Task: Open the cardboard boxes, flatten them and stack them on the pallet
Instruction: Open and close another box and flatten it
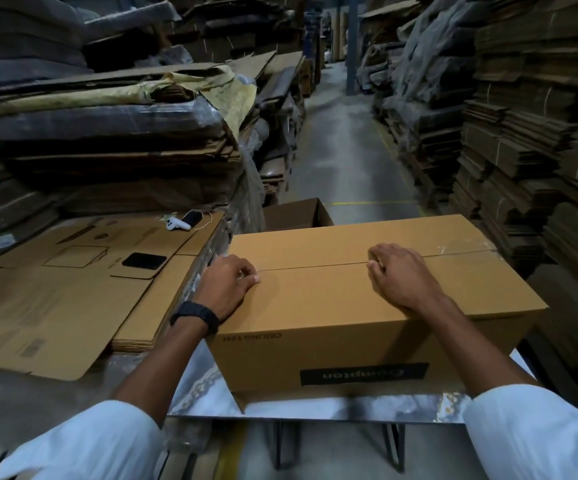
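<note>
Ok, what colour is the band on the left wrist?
Black wristband, seen best in the head view.

There is one view, from the camera on my head, looking forward and steeply down. It sits close over the work: my forearms come in from the bottom corners, and my left hand (227, 284) and right hand (400, 277) fall in the middle of the frame, on the box (367, 306) just in front of me. The near edge of the table (315, 412) runs low across the frame. The wide lens bends the edges, so the stacks (523, 133) lean inward at both sides. Farther off, the view runs straight down the aisle (343, 140) to its far end near the top centre.
</note>
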Motion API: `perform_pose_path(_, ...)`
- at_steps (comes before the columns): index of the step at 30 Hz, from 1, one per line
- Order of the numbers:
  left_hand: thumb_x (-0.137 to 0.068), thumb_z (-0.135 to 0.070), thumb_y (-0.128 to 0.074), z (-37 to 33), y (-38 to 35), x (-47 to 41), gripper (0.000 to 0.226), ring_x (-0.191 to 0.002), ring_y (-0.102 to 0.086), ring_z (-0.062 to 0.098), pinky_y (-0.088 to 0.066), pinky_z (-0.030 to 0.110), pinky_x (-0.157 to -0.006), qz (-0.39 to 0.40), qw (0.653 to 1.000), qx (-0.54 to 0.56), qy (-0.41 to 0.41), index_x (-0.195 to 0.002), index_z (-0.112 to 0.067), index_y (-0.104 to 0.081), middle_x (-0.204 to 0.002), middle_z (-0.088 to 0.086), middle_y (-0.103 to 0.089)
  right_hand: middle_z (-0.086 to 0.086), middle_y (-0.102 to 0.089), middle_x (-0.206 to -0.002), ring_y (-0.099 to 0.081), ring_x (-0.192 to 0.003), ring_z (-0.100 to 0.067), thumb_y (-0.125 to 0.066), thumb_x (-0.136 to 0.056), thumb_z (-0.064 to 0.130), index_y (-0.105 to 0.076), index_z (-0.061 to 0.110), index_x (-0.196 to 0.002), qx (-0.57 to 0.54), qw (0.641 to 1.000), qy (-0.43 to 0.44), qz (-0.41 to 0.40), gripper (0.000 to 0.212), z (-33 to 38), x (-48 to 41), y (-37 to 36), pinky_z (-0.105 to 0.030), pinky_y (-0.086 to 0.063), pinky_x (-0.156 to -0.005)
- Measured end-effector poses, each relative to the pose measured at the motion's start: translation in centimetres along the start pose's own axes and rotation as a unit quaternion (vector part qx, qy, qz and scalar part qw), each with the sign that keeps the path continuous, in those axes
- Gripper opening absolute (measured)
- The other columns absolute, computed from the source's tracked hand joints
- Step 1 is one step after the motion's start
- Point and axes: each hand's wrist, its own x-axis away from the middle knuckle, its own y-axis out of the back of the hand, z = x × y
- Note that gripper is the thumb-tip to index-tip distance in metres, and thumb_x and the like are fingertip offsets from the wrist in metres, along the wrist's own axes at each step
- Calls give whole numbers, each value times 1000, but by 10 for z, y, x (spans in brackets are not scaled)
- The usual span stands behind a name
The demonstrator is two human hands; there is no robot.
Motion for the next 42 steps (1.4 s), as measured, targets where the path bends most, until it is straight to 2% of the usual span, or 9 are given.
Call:
perform_pose_path(10, -97, -25, -53, 4, -5, -2, 19, -92, -61, 27, -50, 42, -77, -154, 919, 237, 274, -102, -10, -64, -97, 5, -66, 2, -66, -120, -57, -112, -16, -46, -103, 32, -61, 22, -120, -11, 1000, -8, -13, 25, 1, 3, 2, -41, -36, -109)
perform_pose_path(16, -107, -18, -25, 22, 12, -5, 41, -116, -65, 38, -48, 49, -99, -195, 691, 548, 429, -137, -1, -46, -134, 24, -60, 2, -66, -122, -57, -112, -15, -46, -103, 33, -60, 23, -123, -14, 1000, -7, -16, 26, 1, 2, 1, -43, -38, -110)
perform_pose_path(19, -102, -10, -18, 48, 10, 3, 51, -93, -73, 37, -53, 54, -89, -194, 572, 651, 459, -149, 9, -25, -131, 31, -58, 1, -66, -122, -57, -113, -16, -47, -103, 32, -60, 22, -123, -14, 1000, -10, -16, 26, 3, 2, 2, -43, -38, -110)
perform_pose_path(29, -104, -21, -36, 57, 26, 22, 48, -128, -52, 47, -42, 64, -106, -199, 425, 735, 489, -150, -12, -33, -154, 23, -40, 0, -66, -117, -57, -106, -16, -49, -103, 32, -60, 21, -121, -31, 999, -21, -22, 24, 7, 5, 6, -44, -40, -107)
perform_pose_path(32, -104, -17, -38, 46, 29, 20, 42, -130, -53, 38, -48, 49, -102, -255, 499, 661, 500, -145, -11, -42, -143, 18, -51, 1, -65, -116, -56, -105, -15, -48, -103, 32, -60, 22, -121, -28, 999, -26, -23, 24, 7, 5, 5, -44, -40, -107)
perform_pose_path(35, -101, -13, -49, 8, 26, 14, 25, -102, -61, 21, -50, 30, -78, -364, 777, 364, 361, -125, -16, -55, -117, 4, -60, 2, -66, -116, -57, -106, -15, -46, -102, 31, -61, 22, -118, -16, 999, -21, -23, 23, 6, 5, 4, -42, -41, -106)
perform_pose_path(37, -101, -18, -52, -29, 17, 12, 20, -101, -59, 13, -51, 29, -81, -258, 924, 241, 146, -119, -22, -59, -118, -2, -62, 1, -67, -115, -57, -108, -17, -47, -101, 30, -62, 22, -117, -7, 1000, -19, -24, 24, 6, 5, 4, -42, -40, -105)
perform_pose_path(39, -103, -28, -50, -62, -1, 9, 28, -114, -56, 11, -47, 31, -92, -43, 985, 169, 7, -129, -25, -58, -130, -7, -58, 1, -67, -113, -58, -107, -18, -47, -100, 29, -63, 21, -116, -9, 999, -19, -29, 24, 8, 4, 5, -41, -40, -104)
perform_pose_path(42, -105, -45, -40, -103, -45, -1, 54, -144, -35, 19, -27, 40, -119, 159, 981, -16, -112, -154, -21, -36, -160, 0, -36, 0, -69, -106, -59, -99, -19, -49, -99, 28, -64, 21, -107, -18, 999, -20, -30, 18, 7, 4, 8, -37, -43, -96)
